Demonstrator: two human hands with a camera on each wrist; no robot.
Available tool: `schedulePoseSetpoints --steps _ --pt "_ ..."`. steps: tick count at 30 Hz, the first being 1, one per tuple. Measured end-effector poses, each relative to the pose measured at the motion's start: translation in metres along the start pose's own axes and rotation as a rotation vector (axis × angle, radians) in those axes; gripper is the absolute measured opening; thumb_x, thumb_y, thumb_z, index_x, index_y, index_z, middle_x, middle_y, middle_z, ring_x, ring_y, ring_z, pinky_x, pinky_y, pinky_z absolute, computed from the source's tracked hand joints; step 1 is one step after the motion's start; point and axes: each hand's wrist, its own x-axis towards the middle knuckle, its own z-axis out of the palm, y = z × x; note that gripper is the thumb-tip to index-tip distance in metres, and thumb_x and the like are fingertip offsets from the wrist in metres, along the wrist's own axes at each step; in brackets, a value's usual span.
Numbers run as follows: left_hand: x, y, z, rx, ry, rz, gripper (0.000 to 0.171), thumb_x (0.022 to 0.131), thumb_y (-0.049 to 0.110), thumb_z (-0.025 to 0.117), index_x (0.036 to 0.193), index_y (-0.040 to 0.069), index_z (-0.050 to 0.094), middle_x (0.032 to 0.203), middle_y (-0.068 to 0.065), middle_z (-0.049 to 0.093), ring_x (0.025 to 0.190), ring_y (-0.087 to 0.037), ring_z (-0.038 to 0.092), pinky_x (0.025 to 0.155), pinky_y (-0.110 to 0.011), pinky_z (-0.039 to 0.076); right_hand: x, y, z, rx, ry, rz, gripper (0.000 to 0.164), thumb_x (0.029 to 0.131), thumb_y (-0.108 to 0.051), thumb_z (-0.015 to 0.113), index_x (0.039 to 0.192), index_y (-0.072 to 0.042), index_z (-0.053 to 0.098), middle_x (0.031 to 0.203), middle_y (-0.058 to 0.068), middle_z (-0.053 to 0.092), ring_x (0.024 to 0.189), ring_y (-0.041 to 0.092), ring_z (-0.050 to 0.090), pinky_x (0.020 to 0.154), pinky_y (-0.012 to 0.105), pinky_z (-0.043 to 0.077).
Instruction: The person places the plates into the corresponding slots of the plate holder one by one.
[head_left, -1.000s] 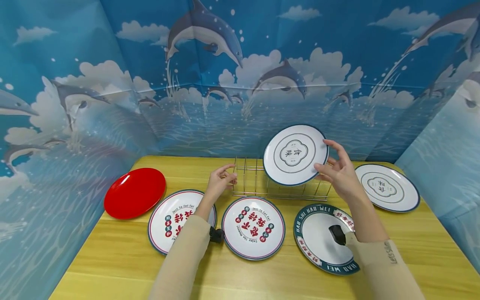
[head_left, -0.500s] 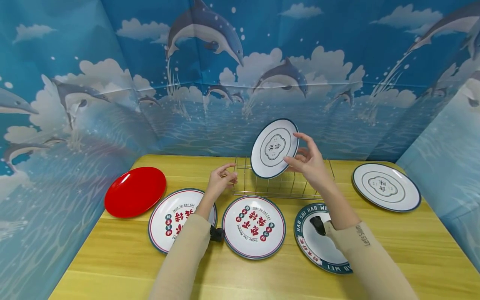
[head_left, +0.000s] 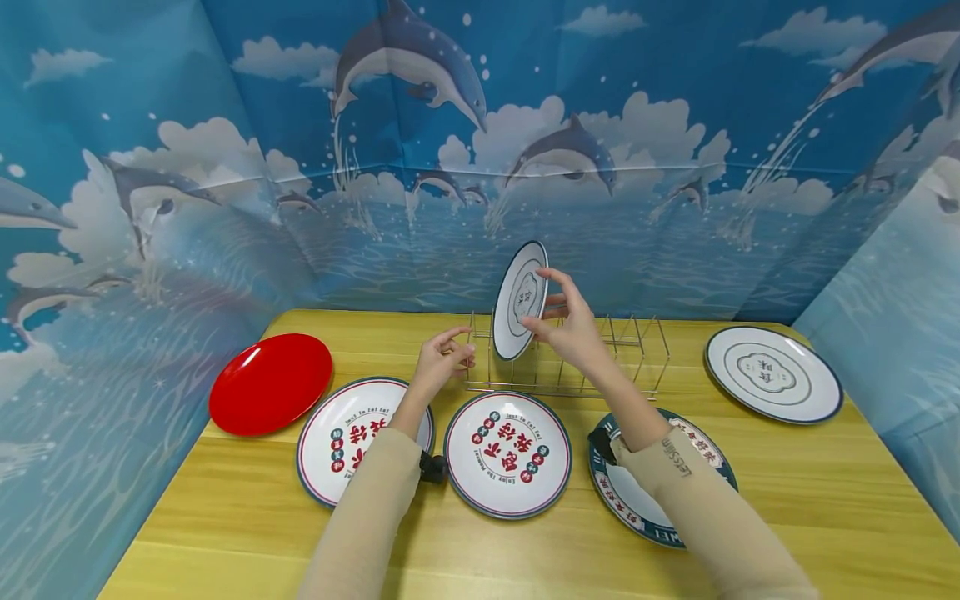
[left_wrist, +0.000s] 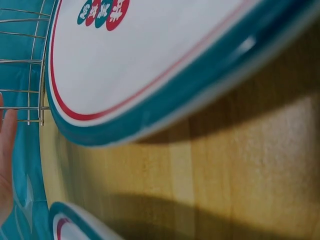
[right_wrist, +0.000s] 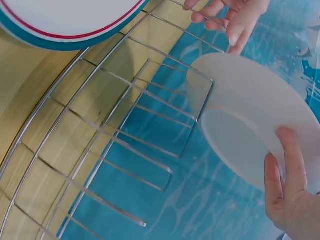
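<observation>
A white plate with a dark blue rim (head_left: 513,304) stands steeply tilted above the left part of the wire dish rack (head_left: 592,390). My right hand (head_left: 573,329) pinches its right edge, thumb on the printed face and fingers behind. In the right wrist view, the plate's plain underside (right_wrist: 250,115) shows beside the rack's upright wires, with the right hand's fingers (right_wrist: 290,165) on it. Whether its lower edge touches the rack, I cannot tell. My left hand (head_left: 442,358) holds the rack's left end between thumb and fingers; its fingers (left_wrist: 6,145) show at the wires in the left wrist view.
A red plate (head_left: 270,385) lies far left. Two red-lettered plates, one partly under my left arm (head_left: 352,425) and one in the middle (head_left: 507,492), lie before the rack. A green-rimmed plate (head_left: 705,446) sits under my right forearm. Another blue-rimmed plate (head_left: 772,375) lies right.
My right hand has carried the blue-rimmed plate leftward along the rack and turned it from facing forward to nearly edge-on. The left hand has stayed at the rack's left end.
</observation>
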Motion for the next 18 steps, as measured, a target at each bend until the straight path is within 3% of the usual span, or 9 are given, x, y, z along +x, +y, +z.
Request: schedulePoseSetpoints --steps 8,18 --pt "0.002 -0.004 0.001 0.025 0.019 0.006 0.04 0.086 0.013 0.064 0.124 0.005 0.055 0.069 0.001 0.061 0.069 -0.015 0.064 0.079 -0.054 0.049 0.002 0.002 0.02 -0.141 0.04 -0.064 0.069 0.078 -0.005 0.071 0.137 -0.016 0.036 0.112 0.025 0.053 0.09 0.035 0.058 0.068 0.043 0.053" --pt "0.003 -0.007 -0.001 0.012 -0.006 -0.001 0.035 0.087 0.014 0.063 0.121 0.013 0.058 0.072 0.0 0.061 0.07 -0.015 0.064 0.076 -0.048 0.052 -0.008 0.022 0.045 -0.181 0.046 -0.08 0.068 0.078 -0.007 0.072 0.136 -0.016 0.038 0.11 0.024 0.049 0.089 0.033 0.056 0.076 0.044 0.051"
